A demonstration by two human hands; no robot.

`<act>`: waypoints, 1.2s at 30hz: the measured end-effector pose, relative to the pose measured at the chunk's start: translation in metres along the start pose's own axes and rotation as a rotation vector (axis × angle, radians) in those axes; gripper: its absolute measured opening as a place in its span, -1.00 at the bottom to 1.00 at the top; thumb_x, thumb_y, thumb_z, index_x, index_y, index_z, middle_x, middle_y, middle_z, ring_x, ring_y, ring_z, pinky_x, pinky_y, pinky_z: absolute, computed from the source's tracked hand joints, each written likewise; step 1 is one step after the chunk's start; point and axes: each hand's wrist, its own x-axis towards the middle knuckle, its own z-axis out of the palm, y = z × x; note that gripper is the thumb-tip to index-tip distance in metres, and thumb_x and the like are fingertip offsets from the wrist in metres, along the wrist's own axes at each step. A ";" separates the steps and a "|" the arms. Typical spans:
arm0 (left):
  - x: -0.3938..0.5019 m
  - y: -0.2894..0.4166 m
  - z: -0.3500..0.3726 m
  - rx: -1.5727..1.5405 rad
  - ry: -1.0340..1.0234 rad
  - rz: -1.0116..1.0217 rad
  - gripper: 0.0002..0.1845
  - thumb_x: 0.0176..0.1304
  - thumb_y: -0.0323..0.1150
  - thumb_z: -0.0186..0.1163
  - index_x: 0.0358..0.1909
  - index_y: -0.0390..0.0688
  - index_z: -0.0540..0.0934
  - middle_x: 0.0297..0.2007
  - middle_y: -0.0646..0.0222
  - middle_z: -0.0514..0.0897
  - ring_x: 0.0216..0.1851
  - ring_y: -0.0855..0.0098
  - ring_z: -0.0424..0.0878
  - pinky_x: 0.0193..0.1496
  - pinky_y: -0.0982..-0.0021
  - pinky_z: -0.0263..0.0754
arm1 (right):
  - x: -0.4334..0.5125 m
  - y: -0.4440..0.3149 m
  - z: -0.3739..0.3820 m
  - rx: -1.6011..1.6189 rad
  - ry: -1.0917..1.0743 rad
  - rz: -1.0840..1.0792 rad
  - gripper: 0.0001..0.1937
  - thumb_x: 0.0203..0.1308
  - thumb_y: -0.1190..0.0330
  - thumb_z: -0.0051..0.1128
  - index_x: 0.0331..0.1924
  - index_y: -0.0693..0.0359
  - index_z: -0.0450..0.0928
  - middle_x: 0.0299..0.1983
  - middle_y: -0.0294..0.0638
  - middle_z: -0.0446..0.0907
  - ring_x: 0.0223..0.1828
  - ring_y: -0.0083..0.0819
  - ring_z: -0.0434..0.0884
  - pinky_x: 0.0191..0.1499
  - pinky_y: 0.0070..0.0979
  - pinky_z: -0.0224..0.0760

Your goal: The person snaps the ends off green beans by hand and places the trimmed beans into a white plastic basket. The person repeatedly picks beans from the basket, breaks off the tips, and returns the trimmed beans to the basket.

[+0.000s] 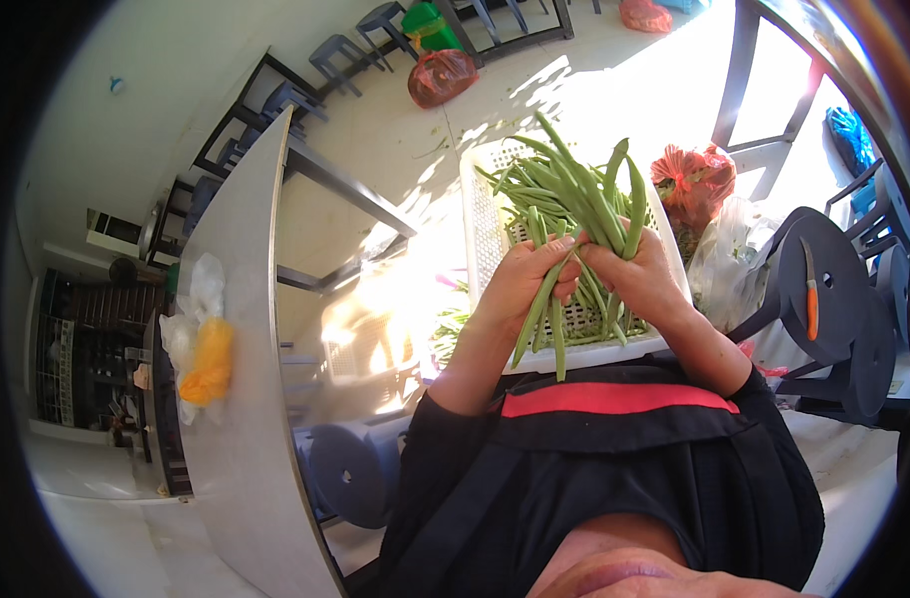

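Both my hands are close together over a white perforated plastic basket (479,224) that holds many green beans (533,187). My right hand (634,265) grips a bunch of long green beans (583,196) whose upper ends fan out above the fist. My left hand (533,273) is closed on several beans (546,299) that hang down in front of the basket's near rim. The fingertips of the two hands meet or nearly meet at the beans; the exact contact is partly hidden by the fingers.
A knife with an orange handle (812,310) lies on a dark round stool (832,280) at right. Beside the basket are a red plastic bag (694,183) and a clear bag (731,247). A table (238,448) with yellow and white bags (207,366) stands at left.
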 end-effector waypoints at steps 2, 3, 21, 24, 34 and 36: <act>-0.006 0.009 -0.003 -0.132 -0.105 0.015 -0.67 0.48 -0.30 0.00 0.07 -0.35 0.50 -0.52 0.51 0.40 -0.54 0.56 0.38 -0.35 0.48 0.42 | 0.008 -0.002 -0.010 -0.092 0.213 0.060 -0.89 0.22 0.49 0.10 -0.20 0.33 0.55 -0.56 -0.41 0.50 -0.61 -0.72 0.41 -0.57 -0.70 0.18; -0.008 0.011 -0.005 -0.175 -0.041 0.079 -0.66 0.51 -0.28 -0.06 0.11 -0.33 0.46 -0.55 0.53 0.35 -0.53 0.58 0.35 -0.34 0.45 0.37 | 0.011 -0.003 -0.014 -0.054 0.245 0.065 -0.90 0.23 0.48 0.11 -0.21 0.31 0.55 -0.59 -0.44 0.44 -0.68 -0.74 0.32 -0.62 -0.72 0.11; -0.004 0.008 0.006 0.034 0.328 0.481 -0.85 0.28 -0.42 0.32 -0.23 -0.31 0.61 -0.61 0.42 0.54 -0.67 0.60 0.39 -0.64 0.58 0.20 | -0.001 0.001 -0.002 0.173 -0.198 0.123 -0.75 0.32 0.28 0.21 -0.13 0.33 0.59 -0.48 -0.30 0.60 -0.62 -0.64 0.47 -0.55 -0.60 0.32; -0.008 0.023 -0.012 -0.140 0.370 0.578 -0.76 0.27 -0.34 0.35 -0.20 -0.32 0.60 -0.49 0.35 0.58 -0.66 0.59 0.36 -0.61 0.54 0.22 | 0.001 -0.003 -0.007 0.159 -0.146 0.189 -0.76 0.31 0.34 0.18 -0.11 0.37 0.58 -0.42 -0.23 0.65 -0.64 -0.62 0.46 -0.59 -0.63 0.31; -0.006 0.019 -0.019 -0.124 0.489 0.636 -0.77 0.29 -0.34 0.33 -0.20 -0.30 0.58 -0.46 0.34 0.58 -0.64 0.60 0.34 -0.59 0.52 0.23 | -0.005 0.003 -0.005 -0.118 -0.054 0.112 -0.81 0.18 0.35 0.31 -0.24 0.31 0.69 -0.50 -0.32 0.66 -0.60 -0.72 0.48 -0.55 -0.64 0.31; -0.005 0.019 -0.017 -0.156 0.496 0.658 -0.78 0.29 -0.35 0.33 -0.23 -0.30 0.57 -0.46 0.33 0.59 -0.64 0.59 0.34 -0.60 0.52 0.23 | -0.005 0.005 -0.003 -0.187 -0.019 0.080 -0.81 0.17 0.33 0.32 -0.25 0.30 0.70 -0.51 -0.33 0.66 -0.56 -0.72 0.50 -0.51 -0.62 0.34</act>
